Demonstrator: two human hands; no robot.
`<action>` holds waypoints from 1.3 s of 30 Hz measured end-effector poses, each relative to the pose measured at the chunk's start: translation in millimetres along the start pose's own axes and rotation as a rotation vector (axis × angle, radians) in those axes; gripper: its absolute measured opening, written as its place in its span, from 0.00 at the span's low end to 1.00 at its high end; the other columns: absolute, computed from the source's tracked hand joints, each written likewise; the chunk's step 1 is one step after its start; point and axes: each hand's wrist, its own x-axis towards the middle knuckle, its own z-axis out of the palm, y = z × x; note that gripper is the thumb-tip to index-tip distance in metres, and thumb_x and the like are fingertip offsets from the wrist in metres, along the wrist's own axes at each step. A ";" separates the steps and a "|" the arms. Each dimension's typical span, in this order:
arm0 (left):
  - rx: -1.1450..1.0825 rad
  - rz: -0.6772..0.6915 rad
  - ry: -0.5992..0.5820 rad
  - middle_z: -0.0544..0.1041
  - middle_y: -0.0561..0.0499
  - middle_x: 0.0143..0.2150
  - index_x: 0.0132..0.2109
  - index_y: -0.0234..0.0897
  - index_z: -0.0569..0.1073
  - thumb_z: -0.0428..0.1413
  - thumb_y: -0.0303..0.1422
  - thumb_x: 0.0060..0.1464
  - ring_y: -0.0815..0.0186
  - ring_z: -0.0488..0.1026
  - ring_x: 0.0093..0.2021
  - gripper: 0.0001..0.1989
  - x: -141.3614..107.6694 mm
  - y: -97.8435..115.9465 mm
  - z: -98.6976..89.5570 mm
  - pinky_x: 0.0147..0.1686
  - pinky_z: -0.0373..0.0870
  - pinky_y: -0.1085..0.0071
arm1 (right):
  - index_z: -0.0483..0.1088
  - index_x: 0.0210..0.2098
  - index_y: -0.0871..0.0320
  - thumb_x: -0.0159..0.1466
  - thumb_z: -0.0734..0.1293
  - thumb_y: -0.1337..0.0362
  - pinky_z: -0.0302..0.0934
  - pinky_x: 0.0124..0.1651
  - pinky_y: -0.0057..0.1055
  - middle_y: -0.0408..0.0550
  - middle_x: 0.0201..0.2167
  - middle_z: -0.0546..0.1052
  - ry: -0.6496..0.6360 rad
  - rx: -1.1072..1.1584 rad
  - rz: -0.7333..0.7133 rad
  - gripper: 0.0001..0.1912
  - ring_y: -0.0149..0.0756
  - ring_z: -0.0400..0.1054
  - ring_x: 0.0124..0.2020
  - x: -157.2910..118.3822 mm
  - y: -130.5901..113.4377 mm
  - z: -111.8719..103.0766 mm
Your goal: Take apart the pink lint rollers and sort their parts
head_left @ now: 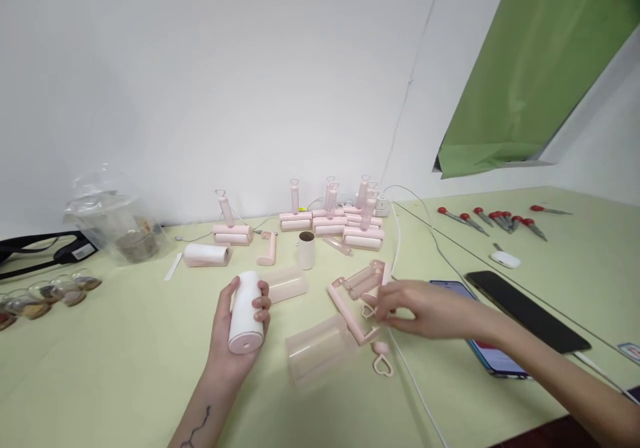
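My left hand is wrapped round a white sticky-paper roll, its pale pink end with a small hole turned toward me. My right hand, slightly blurred, has its fingers drawn together over the pink roller frame; what they hold is hidden. At its fingertips lies a pink heart-shaped ring. Clear pink handle tubes rest by the frame's far end. A second heart-ring cap lies just below the hand. A clear pink cover sits between my hands, and another cover lies behind the roll.
Several pink lint rollers stand along the wall. A hollow core and a white roll piece are nearer. Two phones, cables and red-tipped tools are right; a bagged tub and glass jars left.
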 end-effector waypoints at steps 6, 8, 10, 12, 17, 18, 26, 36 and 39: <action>-0.053 0.058 -0.043 0.67 0.51 0.30 0.38 0.32 0.61 0.42 0.28 0.57 0.77 0.63 0.20 0.05 -0.5 -4.8 -4.0 0.15 0.65 0.82 | 0.70 0.38 0.54 0.62 0.56 0.63 0.60 0.36 0.32 0.47 0.36 0.74 0.358 -0.067 0.113 0.12 0.38 0.68 0.36 2.2 8.3 -1.3; -0.018 0.176 -0.064 0.67 0.51 0.30 0.38 0.32 0.61 0.43 0.28 0.56 0.77 0.63 0.20 0.05 1.8 -4.9 -6.5 0.15 0.66 0.82 | 0.69 0.39 0.54 0.61 0.57 0.63 0.61 0.36 0.32 0.47 0.36 0.74 0.477 -0.058 0.092 0.11 0.38 0.68 0.36 19.8 13.9 -14.2; 0.004 0.313 -0.052 0.67 0.51 0.30 0.38 0.33 0.61 0.43 0.27 0.56 0.76 0.64 0.20 0.04 5.9 -0.1 -10.7 0.16 0.66 0.80 | 0.69 0.38 0.55 0.61 0.57 0.64 0.61 0.35 0.32 0.48 0.37 0.73 0.535 -0.037 0.058 0.11 0.37 0.68 0.36 44.9 18.2 -25.9; -0.066 0.358 -0.054 0.68 0.52 0.29 0.38 0.33 0.61 0.42 0.27 0.57 0.76 0.64 0.20 0.05 10.6 9.7 -16.8 0.17 0.67 0.81 | 0.69 0.39 0.56 0.61 0.57 0.65 0.62 0.36 0.32 0.49 0.38 0.73 0.543 -0.031 0.041 0.11 0.37 0.67 0.38 75.8 20.1 -33.7; -0.301 0.309 -0.163 0.69 0.51 0.28 0.40 0.32 0.60 0.40 0.39 0.59 0.76 0.66 0.21 0.13 16.3 36.4 -33.0 0.19 0.68 0.83 | 0.67 0.43 0.58 0.62 0.56 0.70 0.61 0.45 0.28 0.49 0.45 0.70 0.437 -0.048 0.036 0.12 0.32 0.66 0.42 158.4 17.0 -41.8; -0.313 0.311 -0.174 0.69 0.51 0.28 0.40 0.32 0.59 0.40 0.40 0.59 0.76 0.66 0.21 0.14 16.6 39.3 -35.1 0.19 0.68 0.82 | 0.67 0.43 0.58 0.63 0.57 0.70 0.60 0.46 0.29 0.49 0.46 0.69 0.412 -0.062 0.059 0.12 0.32 0.66 0.43 171.7 16.8 -43.2; -0.324 0.266 -0.243 0.69 0.50 0.29 0.41 0.33 0.58 0.38 0.37 0.60 0.76 0.67 0.22 0.11 14.4 41.9 -36.5 0.21 0.68 0.82 | 0.63 0.47 0.61 0.62 0.61 0.62 0.64 0.41 0.39 0.50 0.45 0.68 0.027 -0.124 0.473 0.15 0.37 0.67 0.41 185.8 46.9 -31.0; -0.350 0.162 -0.244 0.68 0.48 0.31 0.41 0.33 0.58 0.39 0.34 0.59 0.75 0.66 0.23 0.09 6.2 30.5 -26.4 0.21 0.69 0.80 | 0.70 0.42 0.57 0.58 0.59 0.67 0.60 0.33 0.26 0.47 0.36 0.72 -0.076 0.019 0.256 0.13 0.34 0.68 0.33 60.3 37.4 -15.6; -0.347 0.138 -0.209 0.69 0.49 0.31 0.41 0.33 0.58 0.39 0.35 0.59 0.75 0.66 0.22 0.10 6.6 26.5 -23.2 0.20 0.68 0.81 | 0.73 0.36 0.57 0.58 0.59 0.67 0.59 0.37 0.27 0.48 0.35 0.71 -0.124 0.050 0.074 0.13 0.35 0.66 0.36 37.4 30.5 -5.1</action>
